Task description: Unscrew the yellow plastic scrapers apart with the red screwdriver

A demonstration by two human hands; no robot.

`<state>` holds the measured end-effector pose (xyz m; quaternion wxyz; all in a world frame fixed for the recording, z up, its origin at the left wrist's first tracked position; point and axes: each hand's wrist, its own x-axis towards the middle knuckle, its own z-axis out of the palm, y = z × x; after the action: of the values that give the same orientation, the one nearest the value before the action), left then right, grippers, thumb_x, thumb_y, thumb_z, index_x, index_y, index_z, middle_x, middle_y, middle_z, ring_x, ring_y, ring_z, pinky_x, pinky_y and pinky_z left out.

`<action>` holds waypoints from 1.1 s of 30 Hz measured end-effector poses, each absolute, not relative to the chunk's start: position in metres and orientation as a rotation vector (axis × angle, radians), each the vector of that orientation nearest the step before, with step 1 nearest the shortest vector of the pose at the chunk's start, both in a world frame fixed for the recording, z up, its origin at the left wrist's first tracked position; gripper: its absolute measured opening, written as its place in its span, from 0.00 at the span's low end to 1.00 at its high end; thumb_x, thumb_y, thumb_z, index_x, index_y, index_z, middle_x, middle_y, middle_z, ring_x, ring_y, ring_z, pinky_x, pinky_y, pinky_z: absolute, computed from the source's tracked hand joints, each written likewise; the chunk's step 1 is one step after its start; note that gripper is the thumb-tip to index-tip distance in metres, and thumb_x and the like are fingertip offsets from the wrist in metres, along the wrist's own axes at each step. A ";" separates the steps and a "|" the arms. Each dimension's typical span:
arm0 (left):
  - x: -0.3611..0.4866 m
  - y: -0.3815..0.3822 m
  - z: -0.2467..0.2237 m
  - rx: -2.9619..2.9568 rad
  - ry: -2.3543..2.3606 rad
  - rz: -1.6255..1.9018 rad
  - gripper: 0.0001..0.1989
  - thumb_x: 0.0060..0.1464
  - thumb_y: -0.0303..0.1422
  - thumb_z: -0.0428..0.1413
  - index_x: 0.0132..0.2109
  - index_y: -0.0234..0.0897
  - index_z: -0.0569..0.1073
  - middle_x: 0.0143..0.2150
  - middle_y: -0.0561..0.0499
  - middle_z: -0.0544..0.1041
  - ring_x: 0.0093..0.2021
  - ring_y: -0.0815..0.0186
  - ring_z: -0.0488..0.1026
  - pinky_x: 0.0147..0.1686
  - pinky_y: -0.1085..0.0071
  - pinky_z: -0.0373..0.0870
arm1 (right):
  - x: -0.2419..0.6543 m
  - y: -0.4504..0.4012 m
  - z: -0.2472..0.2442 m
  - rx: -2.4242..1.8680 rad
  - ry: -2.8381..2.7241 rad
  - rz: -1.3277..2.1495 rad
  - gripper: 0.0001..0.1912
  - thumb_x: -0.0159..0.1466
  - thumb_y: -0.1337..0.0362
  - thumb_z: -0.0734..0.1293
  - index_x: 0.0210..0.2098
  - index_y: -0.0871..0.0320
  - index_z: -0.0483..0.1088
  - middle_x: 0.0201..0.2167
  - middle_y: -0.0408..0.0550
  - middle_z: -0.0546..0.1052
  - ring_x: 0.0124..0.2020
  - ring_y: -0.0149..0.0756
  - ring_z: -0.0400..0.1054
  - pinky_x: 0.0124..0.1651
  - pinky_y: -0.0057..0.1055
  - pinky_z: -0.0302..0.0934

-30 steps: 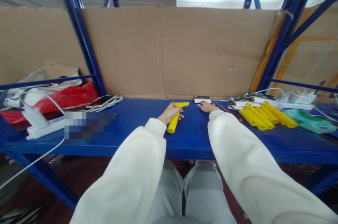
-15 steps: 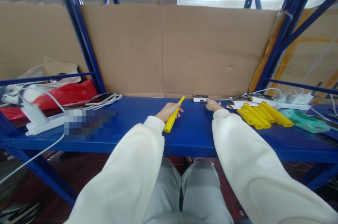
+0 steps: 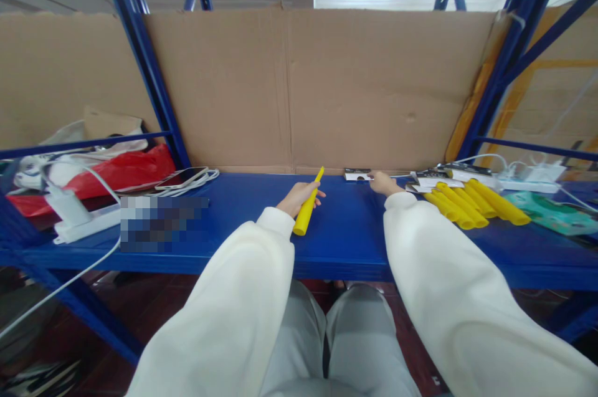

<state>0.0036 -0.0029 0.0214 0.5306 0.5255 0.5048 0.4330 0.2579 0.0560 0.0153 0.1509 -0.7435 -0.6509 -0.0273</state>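
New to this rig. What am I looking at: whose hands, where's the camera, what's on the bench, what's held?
No machine here: these are a person's two bare hands, in white sleeves. Every picture comes from one head-worn camera looking forward and down.

The left hand holds a yellow tube over the blue tabletop. The right hand is by the right end of a small black-and-white box; whether it grips anything is too small to tell.

On the right lie more yellow tubes; on the left, a white power strip. A cardboard panel stands behind.
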 end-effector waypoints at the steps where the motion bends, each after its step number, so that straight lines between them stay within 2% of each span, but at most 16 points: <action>1: 0.003 -0.004 0.023 1.243 1.206 1.040 0.11 0.68 0.28 0.51 0.48 0.25 0.74 0.27 0.45 0.80 0.16 0.73 0.65 0.15 0.78 0.61 | 0.261 0.050 0.019 -2.194 -1.809 -0.106 0.27 0.65 0.69 0.60 0.62 0.56 0.71 0.60 0.59 0.75 0.62 0.52 0.68 0.61 0.49 0.60; 6: 0.002 -0.004 0.025 1.186 1.225 1.047 0.11 0.68 0.31 0.52 0.40 0.28 0.76 0.19 0.52 0.72 0.15 0.73 0.63 0.14 0.78 0.60 | 0.278 0.021 0.025 -2.410 -1.572 -0.194 0.26 0.64 0.67 0.63 0.61 0.64 0.72 0.59 0.69 0.73 0.63 0.56 0.66 0.60 0.52 0.61; 10: -0.002 0.001 0.022 1.174 1.280 0.985 0.14 0.67 0.34 0.53 0.36 0.29 0.76 0.17 0.52 0.69 0.14 0.73 0.63 0.15 0.77 0.60 | 0.293 0.010 0.020 -2.508 -1.600 -0.048 0.26 0.62 0.68 0.68 0.59 0.66 0.74 0.54 0.70 0.77 0.57 0.52 0.72 0.53 0.42 0.68; 13: -0.005 0.003 0.019 1.193 1.265 0.939 0.12 0.67 0.33 0.54 0.37 0.30 0.76 0.19 0.51 0.72 0.15 0.72 0.63 0.16 0.76 0.61 | 0.302 0.010 0.019 -2.513 -1.692 -0.023 0.22 0.59 0.70 0.71 0.53 0.67 0.78 0.46 0.68 0.81 0.49 0.51 0.77 0.47 0.37 0.71; 16: -0.006 0.002 0.019 1.191 1.233 0.914 0.10 0.67 0.32 0.52 0.42 0.30 0.76 0.20 0.52 0.72 0.15 0.71 0.64 0.16 0.76 0.62 | 0.307 0.010 0.019 -2.505 -1.696 -0.044 0.20 0.58 0.70 0.72 0.50 0.65 0.80 0.43 0.66 0.82 0.47 0.50 0.78 0.44 0.37 0.72; 20: -0.006 -0.001 0.021 1.165 1.210 0.915 0.12 0.69 0.31 0.49 0.47 0.29 0.74 0.21 0.52 0.72 0.16 0.70 0.64 0.16 0.76 0.62 | 0.302 0.001 0.020 -2.501 -1.599 -0.032 0.23 0.60 0.71 0.68 0.54 0.67 0.77 0.48 0.68 0.81 0.51 0.50 0.77 0.47 0.37 0.72; 24: -0.006 -0.001 0.021 1.148 1.205 0.926 0.12 0.69 0.32 0.48 0.47 0.29 0.74 0.22 0.53 0.72 0.16 0.70 0.64 0.16 0.76 0.62 | 0.293 -0.009 0.023 -2.469 -1.519 -0.012 0.24 0.61 0.71 0.65 0.56 0.69 0.76 0.53 0.71 0.78 0.55 0.52 0.75 0.51 0.39 0.70; 33: -0.007 0.006 0.016 1.171 1.205 0.933 0.12 0.69 0.32 0.49 0.48 0.31 0.75 0.24 0.50 0.74 0.17 0.70 0.65 0.17 0.76 0.64 | 0.294 -0.006 0.023 -2.322 -1.323 -0.133 0.21 0.64 0.66 0.64 0.55 0.66 0.75 0.51 0.70 0.78 0.54 0.55 0.74 0.49 0.40 0.69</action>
<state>-0.0075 0.0061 0.0157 0.5725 0.4995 0.5140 0.3981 0.2939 -0.0063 0.0230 0.2308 -0.8444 -0.4810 -0.0483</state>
